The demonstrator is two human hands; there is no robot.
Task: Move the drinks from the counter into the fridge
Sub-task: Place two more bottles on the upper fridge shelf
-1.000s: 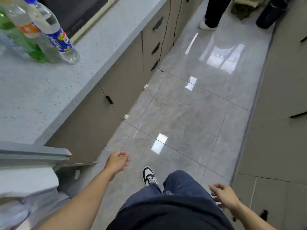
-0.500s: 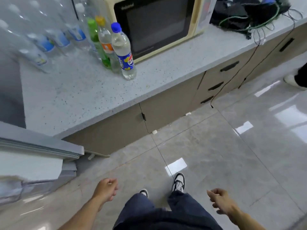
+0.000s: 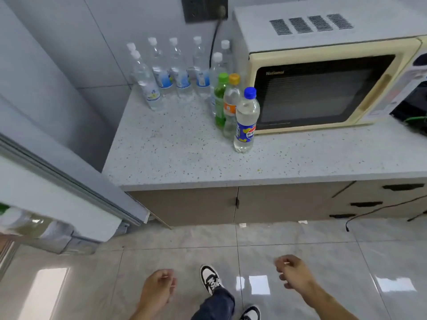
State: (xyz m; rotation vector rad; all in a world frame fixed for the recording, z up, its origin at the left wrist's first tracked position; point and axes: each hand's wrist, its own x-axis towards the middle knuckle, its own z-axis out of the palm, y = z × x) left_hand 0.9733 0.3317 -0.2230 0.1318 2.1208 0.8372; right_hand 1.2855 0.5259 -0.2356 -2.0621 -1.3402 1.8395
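- Blue-capped bottle [image 3: 246, 121] stands nearest on the counter [image 3: 175, 158], left of the microwave [image 3: 323, 88]; clear water bottles [image 3: 175, 72] stand farther back.
- It looks full: heavy, smooth, probably slippery; grasp mid-body at the label.
- Left hand [image 3: 158, 291] and right hand [image 3: 293, 272] hang low, loosely curled, empty.

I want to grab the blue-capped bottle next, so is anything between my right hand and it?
Nothing visible blocks it. The blue-capped bottle stands nearest the counter edge, ahead of the orange-capped bottle and green bottle. The right hand hangs empty over the floor, bare counter between them.
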